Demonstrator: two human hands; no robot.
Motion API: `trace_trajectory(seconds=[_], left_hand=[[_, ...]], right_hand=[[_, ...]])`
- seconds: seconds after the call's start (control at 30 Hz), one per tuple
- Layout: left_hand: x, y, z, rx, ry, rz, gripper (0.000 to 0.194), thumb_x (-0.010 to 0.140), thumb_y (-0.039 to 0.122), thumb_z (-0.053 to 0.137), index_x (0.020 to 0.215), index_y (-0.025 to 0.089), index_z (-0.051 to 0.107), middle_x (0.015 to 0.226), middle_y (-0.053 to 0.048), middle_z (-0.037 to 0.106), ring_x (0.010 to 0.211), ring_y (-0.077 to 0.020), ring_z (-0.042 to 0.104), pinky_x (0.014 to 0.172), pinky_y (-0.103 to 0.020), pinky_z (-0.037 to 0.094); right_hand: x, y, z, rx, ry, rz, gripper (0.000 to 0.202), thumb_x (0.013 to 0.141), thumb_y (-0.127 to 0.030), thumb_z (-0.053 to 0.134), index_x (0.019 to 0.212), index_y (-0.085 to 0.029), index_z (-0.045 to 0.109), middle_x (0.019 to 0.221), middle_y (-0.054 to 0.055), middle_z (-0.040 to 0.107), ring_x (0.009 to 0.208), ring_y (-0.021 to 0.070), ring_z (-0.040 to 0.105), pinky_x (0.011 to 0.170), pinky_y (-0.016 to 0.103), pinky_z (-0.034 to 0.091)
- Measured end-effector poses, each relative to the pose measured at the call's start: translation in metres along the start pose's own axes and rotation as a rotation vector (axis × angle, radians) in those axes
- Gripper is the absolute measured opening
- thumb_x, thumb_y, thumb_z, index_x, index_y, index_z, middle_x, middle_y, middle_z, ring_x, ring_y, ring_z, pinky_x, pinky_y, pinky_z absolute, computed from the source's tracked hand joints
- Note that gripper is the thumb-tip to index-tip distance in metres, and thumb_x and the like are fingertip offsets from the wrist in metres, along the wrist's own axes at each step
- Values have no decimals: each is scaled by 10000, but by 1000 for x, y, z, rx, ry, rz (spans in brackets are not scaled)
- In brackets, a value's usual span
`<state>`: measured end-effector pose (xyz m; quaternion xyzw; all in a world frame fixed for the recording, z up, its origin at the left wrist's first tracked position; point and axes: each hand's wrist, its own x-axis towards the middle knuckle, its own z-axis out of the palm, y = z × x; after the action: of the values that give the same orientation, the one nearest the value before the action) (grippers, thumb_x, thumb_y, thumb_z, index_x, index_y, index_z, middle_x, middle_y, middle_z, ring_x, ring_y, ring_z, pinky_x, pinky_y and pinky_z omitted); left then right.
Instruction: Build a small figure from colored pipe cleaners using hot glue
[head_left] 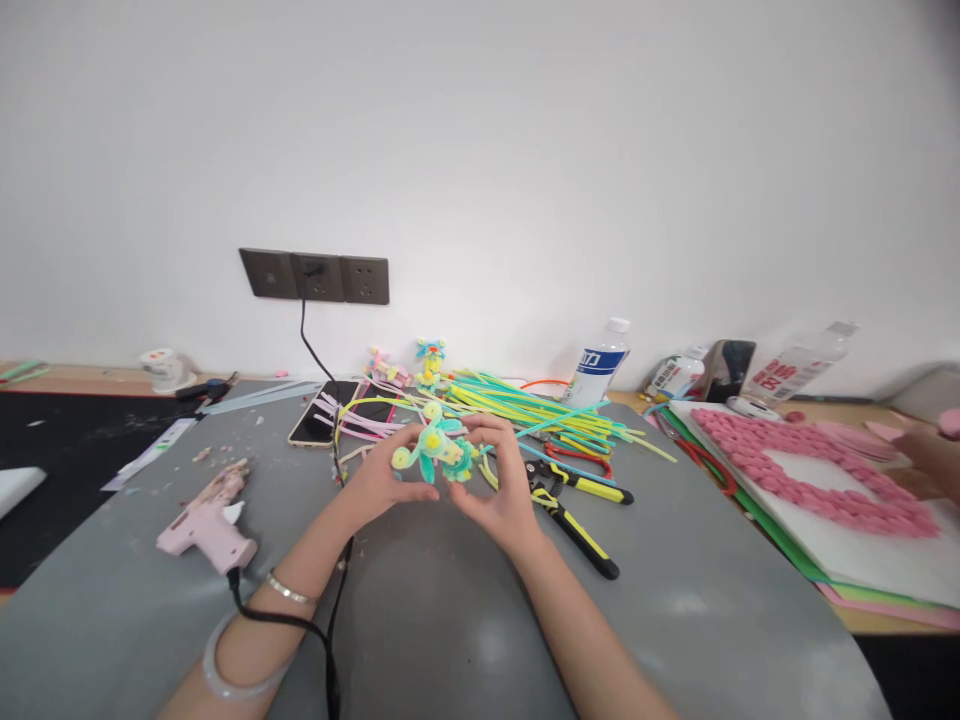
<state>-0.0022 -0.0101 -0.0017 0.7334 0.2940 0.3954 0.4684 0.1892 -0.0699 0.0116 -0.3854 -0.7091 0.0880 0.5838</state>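
Observation:
Between my two hands is a small pipe-cleaner figure [430, 445] in turquoise and yellow, held up above the grey table [420, 620]. My left hand [379, 480] grips it from the left, fingers behind it and thumb below. From the other side, my right hand [502, 490] closes on it with curled fingers and thumb. Just behind lies a spread bundle of yellow, green and turquoise pipe cleaners [540, 410]. Wire strippers [585, 500] with yellow-and-black handles rest right of my right hand. A pink hot glue gun [206, 525] lies left of my left forearm.
Two finished-looking pipe-cleaner figures, one yellow-blue [430, 362] and one pink [386, 368], stand by the wall. A black cord [304, 325] runs from the socket across the table. Phones [322, 415], a bottle [598, 365], red-handled scissors [709, 465] and a pink braided piece [814, 480] surround the work area. A person's hand [930, 450] shows at right.

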Motion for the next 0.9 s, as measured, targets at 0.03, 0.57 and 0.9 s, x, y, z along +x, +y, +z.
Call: trace_trajectory(seconds=[0.03,0.57,0.9], left_hand=[[0,0,0,2,8,3,789,569,557,881,1220,180,643,1196,-133,667,1127,-304,582,1058,-450,420],[2,-11,1,-107,59,86,686,640,497,867,1221,199,654,1219,-132,681,1162,-316,604,1000,-422,474],[7,3,-2,-100,188,39,575,796,591,694,1192,179,626,1242,-146,656,1190,-286,601,860,-306,532]], right_hand=[[0,0,0,10,-2,3,386,764,-184,691,1088,-277,503,1202,104,571,1159,306,552,979,493,438],[2,9,6,169,3,133,343,753,-182,651,1053,-262,505,1161,92,576,1136,278,556,957,431,452],[-2,14,10,-154,-33,129,358,756,-167,661,1049,-266,481,1177,100,611,1125,310,566,934,462,402]])
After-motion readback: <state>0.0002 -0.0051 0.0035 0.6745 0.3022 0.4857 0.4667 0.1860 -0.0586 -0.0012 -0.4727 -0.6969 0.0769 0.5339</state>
